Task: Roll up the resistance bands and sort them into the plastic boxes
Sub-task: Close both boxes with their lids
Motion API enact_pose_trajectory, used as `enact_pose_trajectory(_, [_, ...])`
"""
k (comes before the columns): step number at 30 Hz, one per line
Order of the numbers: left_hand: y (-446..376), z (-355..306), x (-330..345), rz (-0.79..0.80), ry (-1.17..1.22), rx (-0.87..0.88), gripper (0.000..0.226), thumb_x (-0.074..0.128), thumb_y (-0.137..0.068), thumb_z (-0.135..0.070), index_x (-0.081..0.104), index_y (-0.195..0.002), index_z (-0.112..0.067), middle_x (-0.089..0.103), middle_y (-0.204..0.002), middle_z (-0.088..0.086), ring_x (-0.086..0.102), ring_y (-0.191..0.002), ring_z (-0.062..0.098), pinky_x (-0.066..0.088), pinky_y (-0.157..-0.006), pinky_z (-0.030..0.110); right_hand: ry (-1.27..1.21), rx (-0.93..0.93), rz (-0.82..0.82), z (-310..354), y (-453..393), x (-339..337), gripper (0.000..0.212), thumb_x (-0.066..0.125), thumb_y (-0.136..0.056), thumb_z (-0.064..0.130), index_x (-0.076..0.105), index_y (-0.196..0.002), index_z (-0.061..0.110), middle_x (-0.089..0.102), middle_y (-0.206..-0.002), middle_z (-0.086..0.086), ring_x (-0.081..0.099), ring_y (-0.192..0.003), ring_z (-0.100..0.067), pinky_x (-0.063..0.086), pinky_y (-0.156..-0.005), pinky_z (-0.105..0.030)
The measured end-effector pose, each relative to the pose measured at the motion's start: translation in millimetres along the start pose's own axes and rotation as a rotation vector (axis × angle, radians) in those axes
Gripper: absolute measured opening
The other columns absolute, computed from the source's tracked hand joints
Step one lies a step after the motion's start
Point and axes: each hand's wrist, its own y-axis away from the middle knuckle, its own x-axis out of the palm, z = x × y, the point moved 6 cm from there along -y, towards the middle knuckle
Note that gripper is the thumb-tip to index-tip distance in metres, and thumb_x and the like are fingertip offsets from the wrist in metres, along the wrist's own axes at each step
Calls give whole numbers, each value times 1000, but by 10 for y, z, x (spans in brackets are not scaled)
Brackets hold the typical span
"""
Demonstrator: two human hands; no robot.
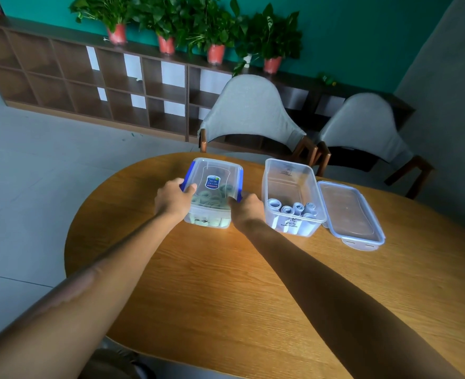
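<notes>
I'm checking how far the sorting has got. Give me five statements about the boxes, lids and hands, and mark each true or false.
1. The left box has its lid on. True.
2. The right box is closed. False: it is open, and its lid lies on the table to its right.
3. Both hands grip the left box's sides. True: left hand, right hand.
4. The right box is empty. False: rolled bands lie in its near end.
5. A loose band lies on the table. False: none is in view.
</notes>
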Motion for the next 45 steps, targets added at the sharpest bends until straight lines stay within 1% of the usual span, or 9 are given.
enact_pose_trajectory(4, [22, -153, -95, -40, -149, 63, 41, 52, -101, -44, 56, -131, -16, 68, -120, 11, 65, -103, 34, 45, -69, 33, 75, -162, -67, 55, 22, -347, 20, 49, -97, 22, 59, -109, 10, 63, -84, -6, 57, -70, -27, 44, -57, -29])
enact_pose_trajectory(10, [268, -720, 13, -79, -253, 367, 25, 51, -101, -33, 66, -113, -18, 67, -112, 5, 63, -95, 29, 34, -61, 29, 129, -318, -320, -301, 22, -1261, 19, 49, -102, 18, 63, -113, 13, 71, -91, -9, 66, -78, -24, 49, -63, -28])
enact_pose_trajectory(16, [670, -1152, 328, -4, -171, 546, 19, 55, -99, -29, 68, -106, -17, 70, -108, 1, 63, -97, 23, 44, -67, 31, 317, -223, -440, -1207, -158, -1930, 25, 48, -96, 21, 59, -116, 13, 68, -108, -13, 61, -101, -32, 52, -78, -36])
enact_pose_trajectory(23, [1001, -1401, 681, 107, -180, 641, 18, 55, -99, -29, 65, -110, -20, 66, -109, -2, 61, -91, 21, 47, -69, 32, 711, 100, -135, -2229, -360, -2000, 108, 63, -70, 82, 17, -153, 30, 25, -157, -9, 23, -143, -39, 32, -111, -62])
enact_pose_trajectory(27, [1061, -1431, 772, 142, -223, 639, 25, 54, -99, -29, 63, -120, -19, 62, -115, -3, 59, -91, 19, 37, -66, 29, 704, 163, -11, -2443, -454, -1976, 125, 55, -64, 93, -4, -157, 35, -5, -166, -7, -6, -150, -45, 13, -115, -69])
enact_pose_trajectory(33, [1017, -1448, 892, 187, -245, 613, 27, 55, -99, -28, 63, -123, -19, 62, -117, -1, 60, -94, 20, 43, -68, 30, 807, 75, -77, -2527, -536, -1926, 102, 36, -74, 92, 10, -153, 35, 20, -159, -9, 21, -144, -44, 32, -109, -69])
enact_pose_trajectory(37, [1010, -1422, 981, 204, -277, 586, 28, 54, -98, -26, 63, -123, -18, 61, -119, 1, 61, -100, 25, 48, -71, 34, 980, 32, -127, -2432, -482, -1890, 97, 26, -83, 87, 21, -153, 20, 40, -148, -21, 48, -129, -44, 53, -93, -56])
enact_pose_trajectory(42, [996, -1408, 1028, 212, -277, 579, 29, 55, -98, -25, 63, -124, -16, 62, -125, 1, 61, -105, 24, 47, -74, 32, 1249, -193, -55, -2217, -367, -1838, 69, 31, -104, 51, 19, -153, 4, 42, -142, -35, 58, -118, -48, 61, -78, -48])
enact_pose_trajectory(45, [982, -1387, 1069, 274, -252, 547, 33, 53, -99, -25, 61, -130, -16, 57, -137, 4, 58, -115, 25, 50, -89, 37, 1355, -278, -8, -2108, -305, -1887, 59, 40, -107, 30, 18, -151, -3, 49, -135, -35, 64, -111, -45, 61, -77, -47])
